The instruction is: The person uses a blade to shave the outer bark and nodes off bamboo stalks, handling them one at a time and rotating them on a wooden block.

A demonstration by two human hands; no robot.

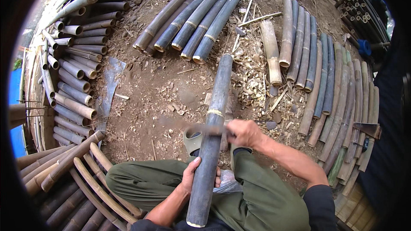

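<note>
A thick dark bamboo pole (pixel 205 149) slants up and away from my lap, with a pale, scraped ring at its node. My left hand (pixel 191 175) wraps around its lower part. In my right hand (pixel 245 132) is the handle of a knife (pixel 184 124), closed tightly in the fingers. Motion blurs the blade, which lies across the pole just below the pale ring. Whether its edge touches the bamboo I cannot tell. Beneath the pole's middle stands a brownish block (pixel 229 107), partly hidden.
Dark bamboo poles (pixel 201 15) lie in a row ahead, with more bamboo poles (pixel 338 90) along the right. Bamboo is stacked (pixel 81 72) on the left. Wood chips (pixel 252 85) litter the dirt. A broad metal blade (pixel 367 130) rests over the right-hand poles.
</note>
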